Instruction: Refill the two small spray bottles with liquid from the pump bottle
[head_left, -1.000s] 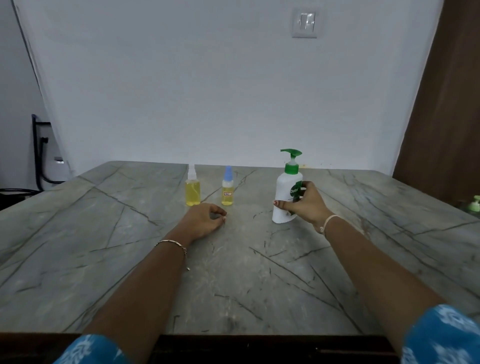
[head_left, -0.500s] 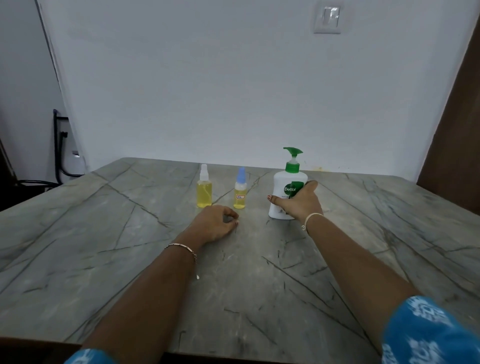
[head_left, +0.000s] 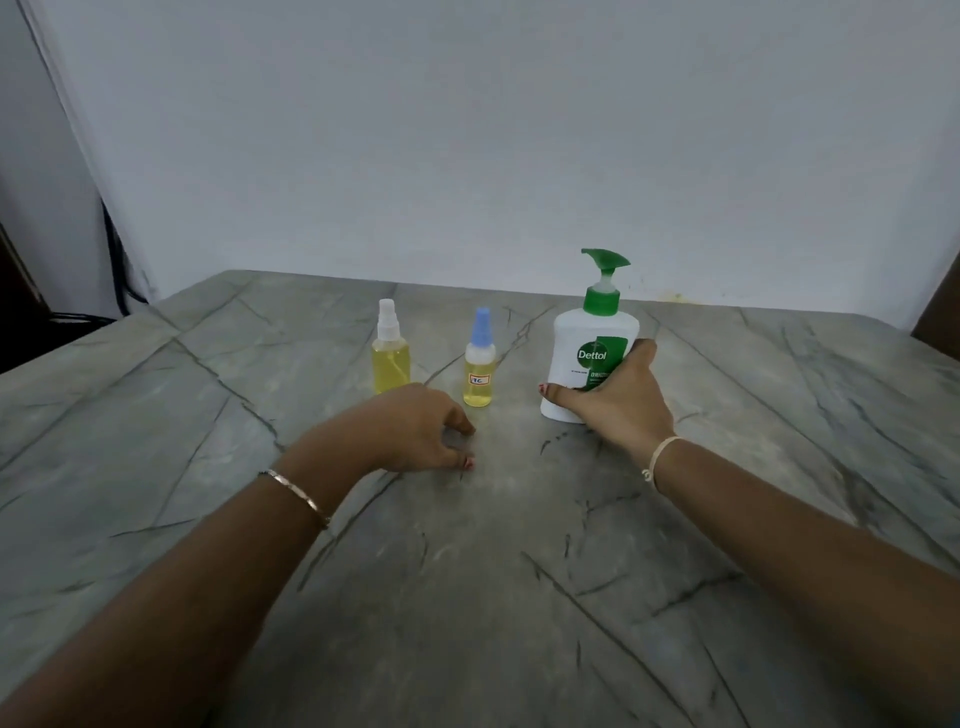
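Observation:
A white pump bottle (head_left: 587, 353) with a green pump head stands on the grey stone table (head_left: 467, 597). My right hand (head_left: 613, 402) grips its lower body, thumb in front and fingers round the right side. Left of it stands a small spray bottle with a blue cap (head_left: 479, 364) and yellow liquid. Further left is a taller spray bottle with a clear cap (head_left: 390, 356), also yellow. My left hand (head_left: 410, 428) rests on the table just in front of the two small bottles, fingers loosely curled, holding nothing.
A white wall rises behind the table's far edge. A dark cable and a dark object sit past the table's left edge (head_left: 111, 306). A brown wooden panel (head_left: 940, 317) shows at the far right.
The view has come closer and turned left. My right hand keeps its grip on the pump bottle, which now stands nearer the small bottles. My left hand has barely moved.

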